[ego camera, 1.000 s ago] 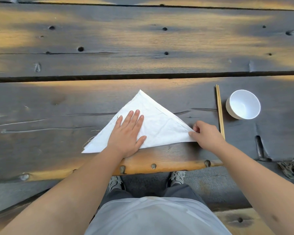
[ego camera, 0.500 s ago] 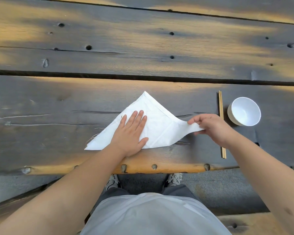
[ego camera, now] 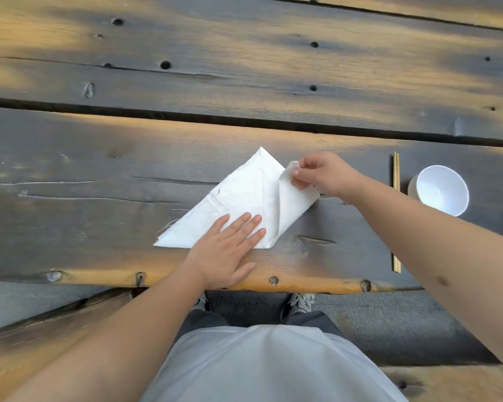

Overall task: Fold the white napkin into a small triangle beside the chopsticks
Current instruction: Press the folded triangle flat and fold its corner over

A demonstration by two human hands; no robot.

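— Both hands are on the cloth, then?

— Yes. The left hand [ego camera: 225, 248] lies flat and fully spread, palm down, on the near part of the white napkin [ego camera: 238, 204], with its heel past the napkin's near edge on the wooden table [ego camera: 99, 158]. It grips nothing; it only presses.

— And the other one?

— The right hand [ego camera: 321, 175] is closed in a pinch on the napkin's right corner, thumb and fingertips [ego camera: 295, 171] together, and that corner is lifted off the boards and turned over toward the napkin's peak.

— Where does the napkin sit?

— On the nearest plank, close to the table's front edge. Its left point and far peak lie flat; a raised flap runs from the pinched corner down to the near edge. Loose threads trail from the left side.

— The chopsticks?

— One pair of chopsticks [ego camera: 396, 213] lies well to the right of the napkin, side by side, pointing away from the person. A white bowl [ego camera: 439, 190] stands upright just to their right.
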